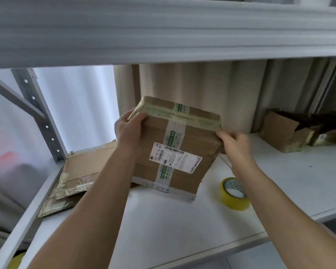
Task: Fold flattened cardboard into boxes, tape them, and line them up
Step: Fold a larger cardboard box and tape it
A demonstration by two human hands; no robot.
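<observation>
Both hands hold a brown taped cardboard box (175,148) upright on the white shelf (182,230) — left hand (127,129) curls round its top-left corner, right hand (234,142) pinches the top-right edge — beside a yellow tape roll (235,194)

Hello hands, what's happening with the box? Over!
Both hands, left and right, grip the box at its top corners. Box tilted on shelf. Tape roll beside it.

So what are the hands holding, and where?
The cardboard box, standing on the shelf. The left hand grips its top left corner; the right hand pinches its top right corner.
</observation>
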